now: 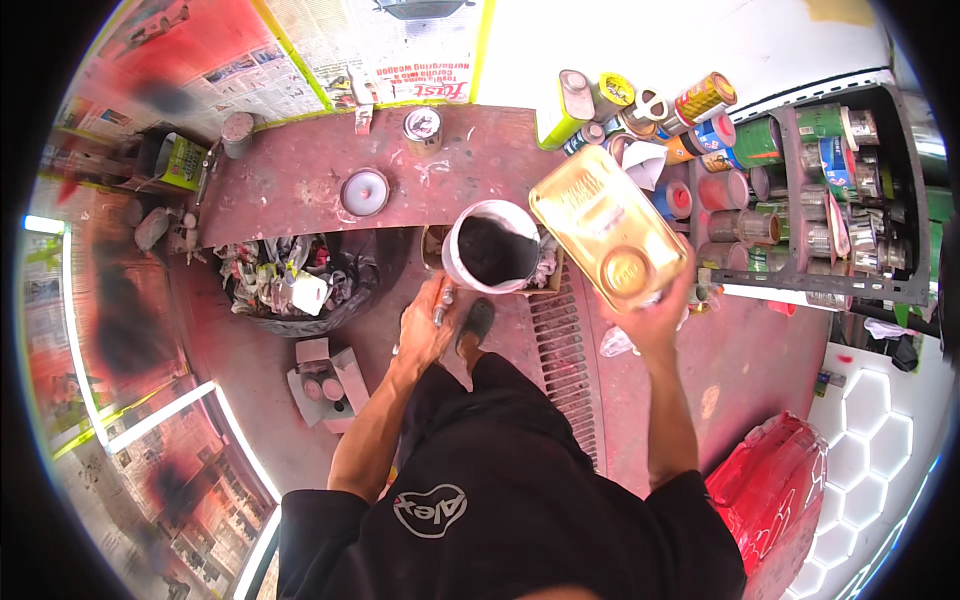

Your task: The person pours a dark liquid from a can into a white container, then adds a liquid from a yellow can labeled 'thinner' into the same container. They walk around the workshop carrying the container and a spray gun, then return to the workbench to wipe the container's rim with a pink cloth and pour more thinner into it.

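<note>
My left hand (428, 318) is closed below a white cup (449, 262) with dark liquid in it. A short metal piece by the fingers looks like part of a spray gun (442, 307); the cup hides most of its body. In my right hand (655, 312) is a gold rectangular metal can (590, 212), gripped near its lower end. It tilts with its flat, round-marked end facing up, above and to the right of the cup. The can's far end overlaps the cup's right side in the view; whether liquid flows cannot be made out.
Ahead, a reddish bench (290, 190) bears a round lid or dish (365, 192), a small tin (422, 130) and a brush (361, 112). Crumpled paper fills a black bag (345, 318) below. A rack (790, 190) at right holds several cans. A floor grate (565, 370) runs beside me.
</note>
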Demonstrator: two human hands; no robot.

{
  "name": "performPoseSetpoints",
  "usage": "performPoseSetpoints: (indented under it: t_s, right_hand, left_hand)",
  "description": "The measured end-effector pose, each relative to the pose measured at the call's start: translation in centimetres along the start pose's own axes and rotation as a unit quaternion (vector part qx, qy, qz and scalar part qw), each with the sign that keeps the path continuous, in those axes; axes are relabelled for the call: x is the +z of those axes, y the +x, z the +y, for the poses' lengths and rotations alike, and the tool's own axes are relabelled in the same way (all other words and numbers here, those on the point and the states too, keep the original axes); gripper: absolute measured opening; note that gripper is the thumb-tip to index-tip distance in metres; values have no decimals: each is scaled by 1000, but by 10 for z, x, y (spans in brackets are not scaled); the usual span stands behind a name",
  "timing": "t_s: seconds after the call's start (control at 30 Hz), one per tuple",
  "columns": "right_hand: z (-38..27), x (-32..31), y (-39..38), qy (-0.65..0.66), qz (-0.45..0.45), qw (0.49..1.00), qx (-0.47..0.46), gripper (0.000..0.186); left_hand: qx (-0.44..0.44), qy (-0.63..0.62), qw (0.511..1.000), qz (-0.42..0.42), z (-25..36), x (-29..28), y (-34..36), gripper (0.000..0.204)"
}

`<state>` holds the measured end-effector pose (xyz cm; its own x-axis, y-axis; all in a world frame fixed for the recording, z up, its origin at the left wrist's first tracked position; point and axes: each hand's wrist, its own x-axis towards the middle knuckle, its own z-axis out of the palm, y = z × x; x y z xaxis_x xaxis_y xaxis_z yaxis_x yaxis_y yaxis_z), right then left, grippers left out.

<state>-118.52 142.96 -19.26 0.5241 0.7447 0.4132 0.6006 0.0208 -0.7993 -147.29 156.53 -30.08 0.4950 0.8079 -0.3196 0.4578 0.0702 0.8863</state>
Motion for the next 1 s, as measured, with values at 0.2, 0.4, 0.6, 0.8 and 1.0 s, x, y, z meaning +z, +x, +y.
performPoseSetpoints:
  t_s: [0.2, 0.4, 0.6, 0.8, 1.0]
  right_hand:
    - [46, 129, 40, 109, 124, 984, 65, 100]
    - [77, 189, 62, 112, 190, 973, 61, 106]
    - [60, 168, 51, 35, 130, 975, 177, 120]
    - [62, 104, -93, -76, 73, 938, 330, 82]
    - [49, 71, -240, -148, 1, 860, 489, 50]
  left_hand:
    - [-64, -17, 997, 40, -22, -32, -36, 31]
    - [-61, -32, 995, 72, -34, -48, -49, 31]
    - [23, 26, 997, 75, -79, -74, -68, 29]
    - [-24, -14, 998, 53, -94, -124, -55, 38]
    - [3, 30, 998, 50, -125, -130, -37, 38]
